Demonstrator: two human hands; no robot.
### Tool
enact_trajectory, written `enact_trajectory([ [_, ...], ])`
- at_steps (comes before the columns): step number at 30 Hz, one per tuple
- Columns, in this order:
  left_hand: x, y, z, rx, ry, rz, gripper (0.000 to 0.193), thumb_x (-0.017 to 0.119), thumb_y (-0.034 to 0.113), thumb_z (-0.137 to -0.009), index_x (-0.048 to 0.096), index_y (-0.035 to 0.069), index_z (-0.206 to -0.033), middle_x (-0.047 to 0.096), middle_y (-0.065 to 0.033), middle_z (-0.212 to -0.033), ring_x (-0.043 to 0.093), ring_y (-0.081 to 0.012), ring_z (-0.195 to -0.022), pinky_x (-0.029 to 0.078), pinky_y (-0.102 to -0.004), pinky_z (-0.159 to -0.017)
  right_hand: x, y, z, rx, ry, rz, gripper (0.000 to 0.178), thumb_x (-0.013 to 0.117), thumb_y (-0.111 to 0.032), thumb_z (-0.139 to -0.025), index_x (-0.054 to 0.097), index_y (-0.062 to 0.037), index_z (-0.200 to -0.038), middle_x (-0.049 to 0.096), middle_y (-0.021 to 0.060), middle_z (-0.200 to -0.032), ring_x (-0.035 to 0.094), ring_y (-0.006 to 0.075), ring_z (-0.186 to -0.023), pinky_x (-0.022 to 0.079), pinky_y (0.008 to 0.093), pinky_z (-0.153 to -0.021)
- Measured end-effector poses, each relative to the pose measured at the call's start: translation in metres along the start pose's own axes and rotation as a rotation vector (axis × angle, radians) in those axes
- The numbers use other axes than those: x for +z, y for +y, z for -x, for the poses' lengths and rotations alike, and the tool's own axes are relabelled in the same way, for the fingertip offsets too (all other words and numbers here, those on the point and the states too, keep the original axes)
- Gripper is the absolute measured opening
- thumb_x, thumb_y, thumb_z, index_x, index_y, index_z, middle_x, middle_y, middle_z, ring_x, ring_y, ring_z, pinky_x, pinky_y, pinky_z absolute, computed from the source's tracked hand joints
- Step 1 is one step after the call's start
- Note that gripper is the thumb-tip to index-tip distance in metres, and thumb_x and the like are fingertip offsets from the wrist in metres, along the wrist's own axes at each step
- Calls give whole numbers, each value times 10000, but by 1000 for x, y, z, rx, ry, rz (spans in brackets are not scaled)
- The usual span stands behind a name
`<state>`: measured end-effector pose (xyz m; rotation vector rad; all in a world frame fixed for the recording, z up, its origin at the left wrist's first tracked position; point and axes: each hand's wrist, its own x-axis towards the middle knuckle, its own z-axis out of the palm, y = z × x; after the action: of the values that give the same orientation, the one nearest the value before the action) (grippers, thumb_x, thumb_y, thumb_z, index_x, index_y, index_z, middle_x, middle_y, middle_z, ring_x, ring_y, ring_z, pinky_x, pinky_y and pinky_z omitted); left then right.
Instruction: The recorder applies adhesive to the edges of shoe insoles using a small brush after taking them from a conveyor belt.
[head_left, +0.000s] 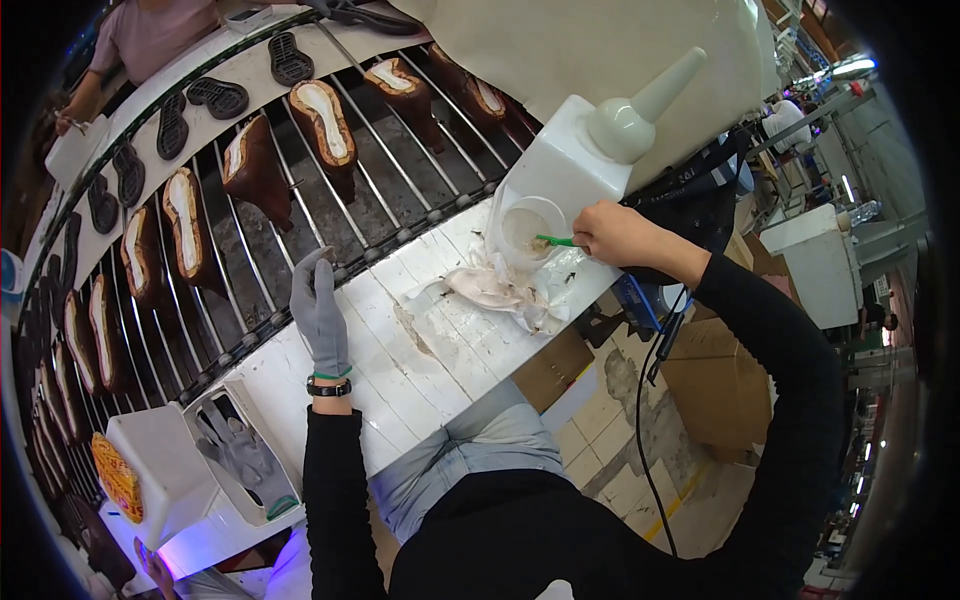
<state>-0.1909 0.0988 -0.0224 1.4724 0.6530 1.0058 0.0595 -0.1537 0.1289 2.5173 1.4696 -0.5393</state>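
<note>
My right hand (625, 235) is closed around the green handle of a small brush (558, 241). The brush's tip reaches into a clear plastic cup (523, 230) on the white worktop (400, 330). Against the cup's far side stands a large white squeeze bottle (572, 150) with a long pale nozzle. A crumpled, stained white cloth (490, 290) lies just in front of the cup. My left hand (319, 310), in a grey glove, hovers at the conveyor's near edge, fingers stretched out and slightly bent. Nothing shows clearly in it; the nearest shoe upper (257, 170) sits beyond it.
The roller conveyor (370, 180) carries several upside-down brown shoe uppers. Dark soles (290, 60) line the shelf behind it. A grey box holding gloves (240, 450) stands at the left. Another person (160, 40) sits across the conveyor. A cardboard box (715, 385) and a black cable (640, 440) are at the right.
</note>
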Motion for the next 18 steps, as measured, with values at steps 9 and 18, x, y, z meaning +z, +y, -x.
enact_trajectory([
  [9,0,0,-1,3,-8,6,280,515,228,-965,625,8,-1100,613,-40,-964,541,-106,-870,426,-232,-806,2,1,2,380,-217,-527,261,539,-151,-928,646,16,-759,496,35,-517,406,120,-433,339,288,-419],
  [18,0,2,-1,2,-29,-17,294,506,241,-971,619,3,-1102,619,-50,-1000,552,-112,-914,438,-245,-818,18,2,18,-174,345,-105,138,585,-109,-874,566,27,-864,590,127,-651,565,251,-501,427,359,-466],
])
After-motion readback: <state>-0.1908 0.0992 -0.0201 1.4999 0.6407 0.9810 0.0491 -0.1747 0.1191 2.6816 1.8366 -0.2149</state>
